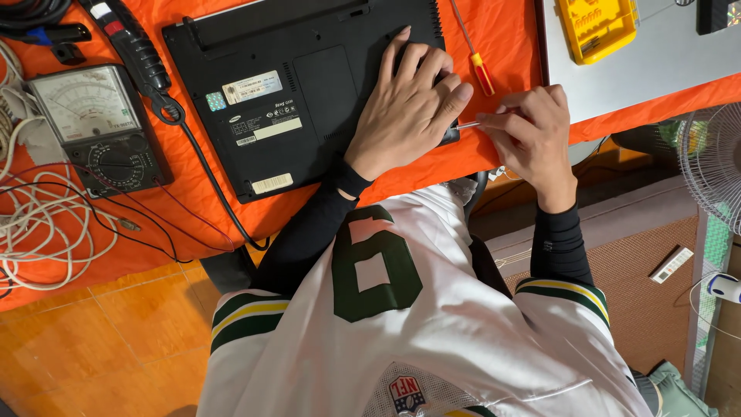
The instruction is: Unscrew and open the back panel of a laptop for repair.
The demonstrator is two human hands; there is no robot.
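Laptop (285,93), upturned with base cover still on, is pressed flat-palmed by left hand (409,108) while a screwdriver (468,123) is clenched in right hand (529,135) at its corner.

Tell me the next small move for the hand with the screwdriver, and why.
Probably seat the tip squarely in the screw at the laptop's near corner before turning. The right hand holds a screwdriver whose shaft points at that corner, while the left hand lies flat on the black underside, steadying it. The tip itself is hidden behind the left fingers.
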